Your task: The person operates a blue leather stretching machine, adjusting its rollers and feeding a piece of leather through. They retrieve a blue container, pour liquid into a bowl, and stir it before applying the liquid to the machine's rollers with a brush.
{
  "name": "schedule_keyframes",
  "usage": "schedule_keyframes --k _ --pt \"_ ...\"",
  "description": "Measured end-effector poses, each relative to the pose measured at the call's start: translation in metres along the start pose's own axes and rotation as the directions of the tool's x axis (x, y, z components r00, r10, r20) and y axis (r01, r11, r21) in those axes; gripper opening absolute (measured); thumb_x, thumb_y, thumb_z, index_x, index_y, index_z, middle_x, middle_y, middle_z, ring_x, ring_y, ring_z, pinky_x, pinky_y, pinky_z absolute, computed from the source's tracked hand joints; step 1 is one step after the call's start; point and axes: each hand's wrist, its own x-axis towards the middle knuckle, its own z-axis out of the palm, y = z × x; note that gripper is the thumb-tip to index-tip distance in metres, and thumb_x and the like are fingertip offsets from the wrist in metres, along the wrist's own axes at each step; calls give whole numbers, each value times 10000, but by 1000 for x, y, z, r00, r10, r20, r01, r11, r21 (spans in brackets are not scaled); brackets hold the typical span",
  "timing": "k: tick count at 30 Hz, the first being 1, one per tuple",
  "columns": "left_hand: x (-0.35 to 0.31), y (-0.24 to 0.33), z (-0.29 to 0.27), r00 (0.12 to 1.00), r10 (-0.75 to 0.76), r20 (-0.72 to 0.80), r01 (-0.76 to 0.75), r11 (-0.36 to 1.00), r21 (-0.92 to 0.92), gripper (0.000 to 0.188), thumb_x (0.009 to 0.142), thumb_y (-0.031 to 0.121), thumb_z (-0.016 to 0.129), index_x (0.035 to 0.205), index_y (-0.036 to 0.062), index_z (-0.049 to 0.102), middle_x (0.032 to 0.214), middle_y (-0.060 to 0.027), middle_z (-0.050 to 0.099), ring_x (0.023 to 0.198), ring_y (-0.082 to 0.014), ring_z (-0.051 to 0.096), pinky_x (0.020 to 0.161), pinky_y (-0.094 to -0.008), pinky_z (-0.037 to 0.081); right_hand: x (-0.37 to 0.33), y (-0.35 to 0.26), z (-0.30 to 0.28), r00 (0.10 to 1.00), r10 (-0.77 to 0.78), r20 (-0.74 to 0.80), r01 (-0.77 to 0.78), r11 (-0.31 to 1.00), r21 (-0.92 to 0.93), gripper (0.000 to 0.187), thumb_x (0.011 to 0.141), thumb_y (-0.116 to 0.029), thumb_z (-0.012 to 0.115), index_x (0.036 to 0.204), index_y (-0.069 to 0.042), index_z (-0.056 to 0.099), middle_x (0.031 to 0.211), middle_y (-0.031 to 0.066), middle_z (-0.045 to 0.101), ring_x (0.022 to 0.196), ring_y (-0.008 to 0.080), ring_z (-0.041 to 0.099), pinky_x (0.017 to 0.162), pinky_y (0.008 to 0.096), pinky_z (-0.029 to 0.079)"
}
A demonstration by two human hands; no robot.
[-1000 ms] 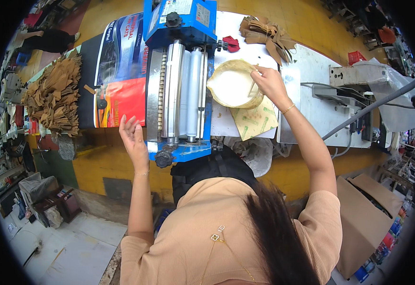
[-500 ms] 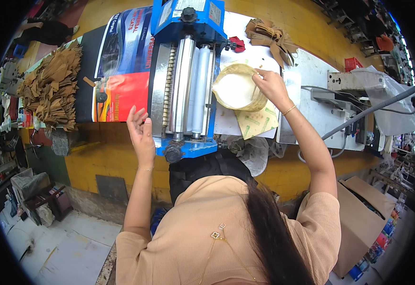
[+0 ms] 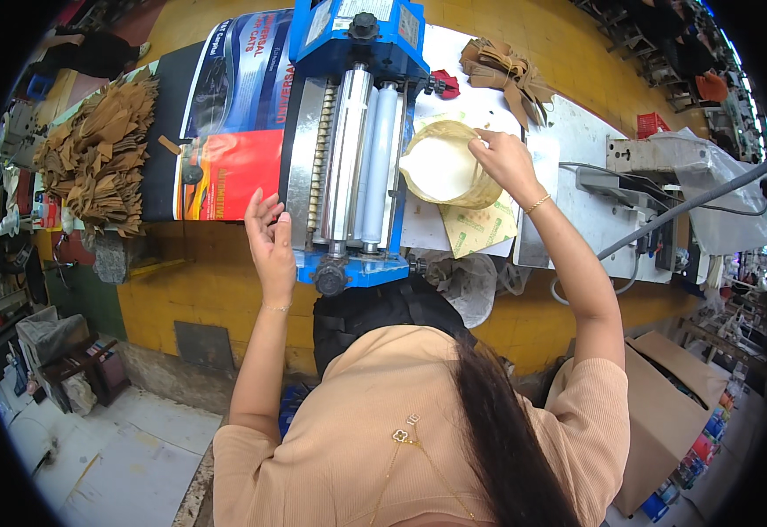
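Note:
My right hand (image 3: 504,165) is closed at the right side of a translucent yellowish jug (image 3: 480,193), where the handle would be. White liquid (image 3: 440,167) fills much of the jug, and its spout points left. To the left of the jug stands a blue roller machine (image 3: 357,272) with a shiny metal roller (image 3: 348,158) and a paler roller (image 3: 381,167) beside it. At the machine's near left corner, my left hand (image 3: 271,250) is raised with fingers apart and slightly bent, holding nothing. I cannot see whether its fingertips touch the machine.
A heap of brown cut pieces (image 3: 102,154) lies at the left beyond a printed red and blue sheet (image 3: 243,171). A tied brown bundle (image 3: 508,75) and a red scrap (image 3: 446,84) lie behind the jug. Patterned paper (image 3: 480,230) is under it. A grey hose (image 3: 664,220) curves at right.
The picture has shifted slightly, moving the machine a little to the right. Both hands keep about the same places beside the machine and jug.

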Motion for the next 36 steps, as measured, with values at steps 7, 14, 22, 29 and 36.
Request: schedule_keyframes --k 7,14,22,29,36 --pt "-1 0 0 1000 10 0 -10 1000 16 506 962 82 546 1429 30 359 1311 -142 508 1139 -196 521 961 -321 426 -1 -2 -2 999 21 27 -20 999 -38 370 845 -317 513 1002 -67 735 707 248 654 723 396 668 738 444 535" --pt "0 0 1 1000 8 -3 -8 1000 -5 505 965 87 544 1428 21 354 1310 -156 506 1138 -205 527 971 -331 427 0 -5 1 1000 9 23 -8 998 -55 409 840 -330 524 1081 -62 719 647 199 644 691 345 670 719 409 533" --pt "1 -1 1 1000 17 -6 -17 1000 -12 501 967 86 545 1427 25 356 1306 -162 509 1134 -210 535 980 -337 424 -1 -8 0 999 -22 48 25 996 -80 433 840 -322 519 1126 -57 706 758 251 663 753 381 673 754 418 534" --pt "1 -1 1 1000 19 2 -19 1000 0 490 977 86 526 1430 24 348 1296 -168 509 1145 -222 539 1010 -345 409 0 -6 4 998 -33 57 36 997 -62 383 837 -315 514 981 -33 728 736 245 661 745 387 669 743 438 529" --pt "1 1 1 1000 7 18 -8 1000 10 491 976 55 504 1436 27 336 1310 -182 495 1144 -225 532 1016 -353 411 -1 -4 7 999 -40 34 42 997 -72 373 828 -321 510 829 -21 731 740 236 674 726 384 675 724 442 540"
